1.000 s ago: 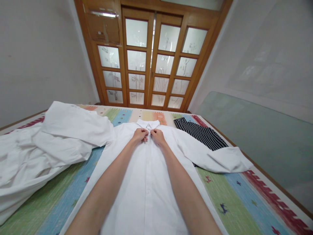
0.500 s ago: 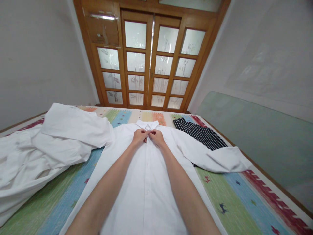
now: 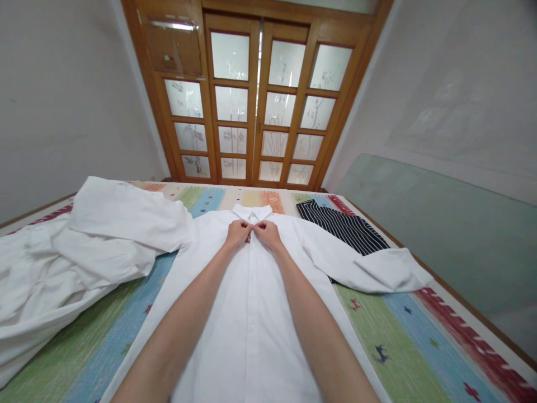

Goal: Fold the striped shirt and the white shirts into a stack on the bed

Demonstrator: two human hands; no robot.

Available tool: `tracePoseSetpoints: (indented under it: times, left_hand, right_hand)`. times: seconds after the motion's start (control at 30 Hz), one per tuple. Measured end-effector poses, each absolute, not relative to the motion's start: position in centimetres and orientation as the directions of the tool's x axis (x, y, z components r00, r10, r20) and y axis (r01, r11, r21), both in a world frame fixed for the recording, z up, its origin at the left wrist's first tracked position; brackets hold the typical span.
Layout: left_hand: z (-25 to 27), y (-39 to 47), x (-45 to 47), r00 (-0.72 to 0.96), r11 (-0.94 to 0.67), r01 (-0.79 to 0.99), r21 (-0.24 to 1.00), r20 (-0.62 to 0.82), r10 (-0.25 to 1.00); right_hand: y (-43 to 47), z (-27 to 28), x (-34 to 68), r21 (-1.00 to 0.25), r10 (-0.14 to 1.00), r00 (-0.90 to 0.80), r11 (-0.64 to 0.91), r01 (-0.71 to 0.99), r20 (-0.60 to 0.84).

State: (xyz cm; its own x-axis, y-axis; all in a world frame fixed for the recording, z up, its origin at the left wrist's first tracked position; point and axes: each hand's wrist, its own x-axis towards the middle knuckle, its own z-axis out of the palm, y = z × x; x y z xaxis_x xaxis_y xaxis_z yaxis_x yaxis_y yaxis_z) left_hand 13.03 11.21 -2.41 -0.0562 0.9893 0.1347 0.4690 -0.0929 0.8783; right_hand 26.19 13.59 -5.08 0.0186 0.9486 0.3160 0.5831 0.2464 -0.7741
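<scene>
A white button-up shirt [image 3: 235, 330] lies spread front side up, its collar at the far end and one sleeve stretched out to the right. Just below the collar, my left hand [image 3: 239, 233] pinches the shirt's front placket from the left. My right hand [image 3: 267, 234] pinches the same spot from the right, and the fingertips of both hands meet there. Whatever small part sits between the fingers, such as a button, is hidden. Farther down, the placket runs straight between my forearms with small buttons on it.
A rumpled heap of white cloth [image 3: 104, 240] lies on the left, touching the shirt. Black-and-white striped fabric [image 3: 342, 226] lies partly under the right sleeve. Beneath is a colourful patterned cover [image 3: 403, 336]. A pale green panel [image 3: 444, 224] stands along the right; wooden glass doors [image 3: 255, 101] are behind.
My hands stay pinched on the placket below the collar, with only a slight shift of the fingers. The view has tilted very slightly; the garments lie as before.
</scene>
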Motion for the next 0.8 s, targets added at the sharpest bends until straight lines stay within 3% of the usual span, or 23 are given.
tracePoseSetpoints:
  times: [0.37, 0.57, 0.7, 0.8]
  left_hand:
    - [-3.0, 11.9, 13.0, -0.067, -0.167, 0.592, 0.789, 0.254, 0.965]
    - [-3.9, 12.3, 12.2, -0.009, -0.212, 0.849, 0.484, 0.414, 0.91]
    - [-4.1, 12.0, 11.9, 0.051, -0.228, 0.896, 0.382, 0.421, 0.906]
    - [-4.1, 11.5, 12.2, 0.12, -0.259, 0.914, 0.312, 0.402, 0.908]
  right_hand:
    - [13.8, -5.2, 25.7, -0.666, 0.956, 0.01, 0.197, 0.72, 0.293]
    - [13.6, -5.4, 25.7, -0.52, 0.941, 0.002, 0.186, 0.834, 0.339]
    - [13.2, -5.4, 25.9, -0.463, 0.905, -0.019, 0.235, 0.855, 0.426]
    - [12.7, -5.1, 25.7, -0.391, 0.906, -0.091, 0.267, 0.881, 0.414]
